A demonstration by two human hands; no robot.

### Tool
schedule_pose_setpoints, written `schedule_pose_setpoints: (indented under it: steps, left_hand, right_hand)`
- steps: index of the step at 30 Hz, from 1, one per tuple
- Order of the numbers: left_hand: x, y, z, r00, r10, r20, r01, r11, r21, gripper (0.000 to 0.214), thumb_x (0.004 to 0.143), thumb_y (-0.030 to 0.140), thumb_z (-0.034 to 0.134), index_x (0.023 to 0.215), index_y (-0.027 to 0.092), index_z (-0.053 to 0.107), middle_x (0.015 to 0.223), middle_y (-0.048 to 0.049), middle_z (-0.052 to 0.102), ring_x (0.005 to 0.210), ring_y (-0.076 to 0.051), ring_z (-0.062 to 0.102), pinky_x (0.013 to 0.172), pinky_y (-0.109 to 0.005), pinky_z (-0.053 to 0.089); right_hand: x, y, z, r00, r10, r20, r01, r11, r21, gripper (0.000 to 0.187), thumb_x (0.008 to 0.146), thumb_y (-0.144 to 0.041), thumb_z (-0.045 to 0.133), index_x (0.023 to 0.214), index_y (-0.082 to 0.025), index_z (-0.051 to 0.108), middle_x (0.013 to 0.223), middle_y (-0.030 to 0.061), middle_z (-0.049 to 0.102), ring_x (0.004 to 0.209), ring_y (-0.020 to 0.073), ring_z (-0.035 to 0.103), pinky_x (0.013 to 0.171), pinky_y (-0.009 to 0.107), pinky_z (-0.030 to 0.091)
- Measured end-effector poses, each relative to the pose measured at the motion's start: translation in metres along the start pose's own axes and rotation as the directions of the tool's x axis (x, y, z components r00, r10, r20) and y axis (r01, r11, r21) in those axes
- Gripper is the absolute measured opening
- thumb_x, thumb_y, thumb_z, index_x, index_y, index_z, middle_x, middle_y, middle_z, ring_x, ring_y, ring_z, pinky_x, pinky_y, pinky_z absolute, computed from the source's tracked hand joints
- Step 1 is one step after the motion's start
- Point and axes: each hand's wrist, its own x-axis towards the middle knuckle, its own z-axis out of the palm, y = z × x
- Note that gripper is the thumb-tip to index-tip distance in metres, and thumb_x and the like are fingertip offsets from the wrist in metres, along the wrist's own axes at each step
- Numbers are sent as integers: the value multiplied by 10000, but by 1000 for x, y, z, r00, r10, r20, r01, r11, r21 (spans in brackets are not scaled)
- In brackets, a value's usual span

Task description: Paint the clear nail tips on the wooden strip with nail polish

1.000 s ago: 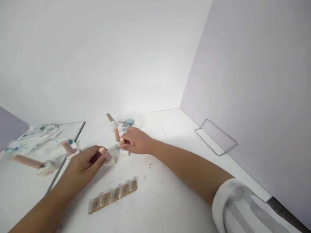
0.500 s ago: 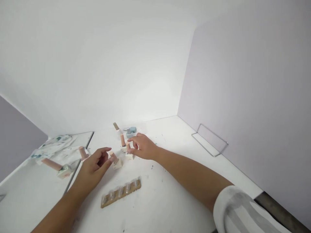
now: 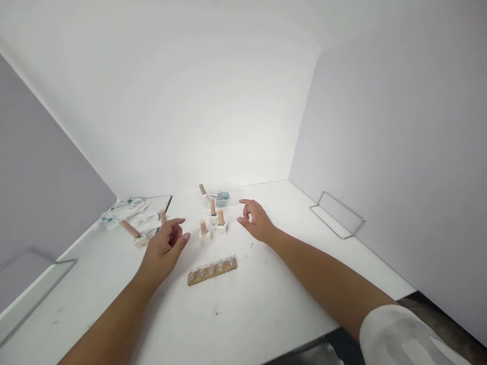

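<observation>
Your left hand (image 3: 163, 248) and right hand (image 3: 258, 222) both gape, empty, flanking boxy, peach-capped bottles (image 3: 222, 227); a clear plastic tub (image 3: 232, 201) contains blue pieces (image 3: 224, 195).

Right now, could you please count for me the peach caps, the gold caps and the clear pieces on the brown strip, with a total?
Peach caps: 5
Gold caps: 1
Clear pieces on the brown strip: 5
Total: 11

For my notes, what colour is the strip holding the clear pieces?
The strip is tan-brown, head view.
</observation>
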Motion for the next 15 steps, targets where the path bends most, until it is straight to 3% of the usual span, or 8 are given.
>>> schedule_pose_setpoints:
  steps: [4, 8, 12, 15]
  left_hand:
    - [0, 1, 1, 1000, 6, 27, -6, 1000, 4, 373, 908, 442, 529, 1213, 226, 511, 806, 14, 500, 695, -143, 486, 645, -261, 416]
    - [1, -1, 0, 999, 1, 50, -1, 1000, 19, 357, 917, 437, 502, 1195, 214, 504, 782, 16, 489, 673, -141, 476, 634, -261, 406]
    - [4, -3, -4, 992, -39, 120, 30, 997, 71, 243, 897, 430, 512, 966, 204, 568, 729, 13, 497, 676, -152, 478, 621, -266, 393]
    - [7, -7, -5, 975, -74, 209, 49, 991, 122, 224, 868, 413, 527, 830, 199, 583, 704, 12, 516, 660, -151, 475, 594, -261, 368]
  right_hand:
    - [-3, 7, 1, 999, 8, -34, -8, 1000, 14, 179, 888, -330, 565, 799, -227, 448, 812, 31, 564, 1198, 250, 538, 991, 428, 406]
    - [-3, 13, 3, 1000, 19, -7, -19, 1000, 5, 124, 897, -325, 557, 860, -217, 509, 758, 12, 537, 990, 227, 575, 904, 406, 443]
    - [-2, 17, 3, 999, 16, 51, -15, 1000, -20, 115, 899, -303, 549, 949, -203, 576, 732, 16, 540, 820, 209, 530, 764, 364, 450]
    - [2, 19, 2, 993, -13, 115, 18, 999, -45, 62, 865, -254, 563, 834, -202, 574, 698, 25, 538, 798, 213, 506, 752, 365, 434]
